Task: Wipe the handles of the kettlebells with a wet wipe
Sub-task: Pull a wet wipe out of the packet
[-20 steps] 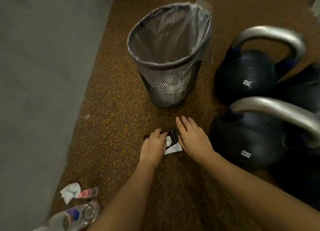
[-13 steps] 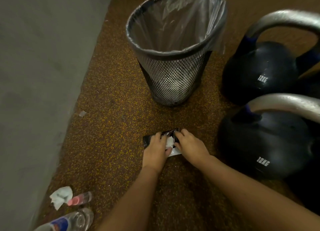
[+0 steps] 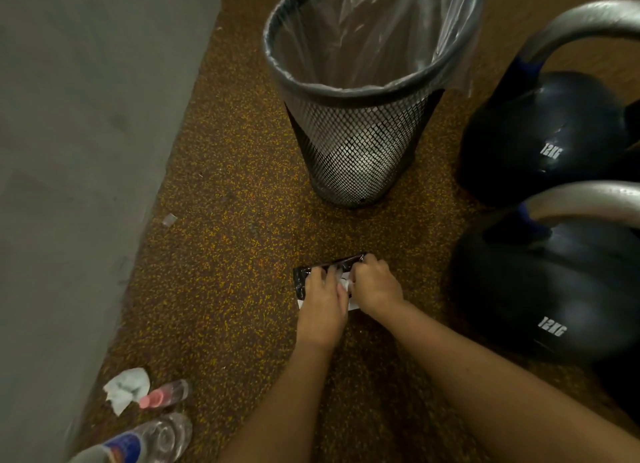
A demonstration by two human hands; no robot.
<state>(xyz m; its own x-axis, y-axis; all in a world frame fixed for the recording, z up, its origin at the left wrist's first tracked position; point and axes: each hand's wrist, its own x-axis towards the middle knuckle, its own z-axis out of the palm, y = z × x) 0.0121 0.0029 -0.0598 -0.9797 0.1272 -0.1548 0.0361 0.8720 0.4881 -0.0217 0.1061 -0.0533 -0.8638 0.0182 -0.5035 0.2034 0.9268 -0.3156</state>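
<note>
A person's left hand (image 3: 320,301) presses flat, fingers together, on a dark wet-wipe packet (image 3: 313,278) lying mid-floor (image 3: 221,254), while the right hand (image 3: 375,286) curls its fingers, pinching a white wipe (image 3: 348,284) at the opening. Two 12KG kettlebells (image 3: 543,289) stand untouched near the floor's right edge, beside a lined mesh bin (image 3: 356,123).

2 bare forearms enter from the bottom edge, with no sleeves, watch, bracelet or rings showing on them. The left hand (image 3: 323,301) and the right hand (image 3: 375,284) are ungloved. Fingernails on the left hand look short and unpainted. Both arms taper from broad forearm to narrower wrist.
</note>
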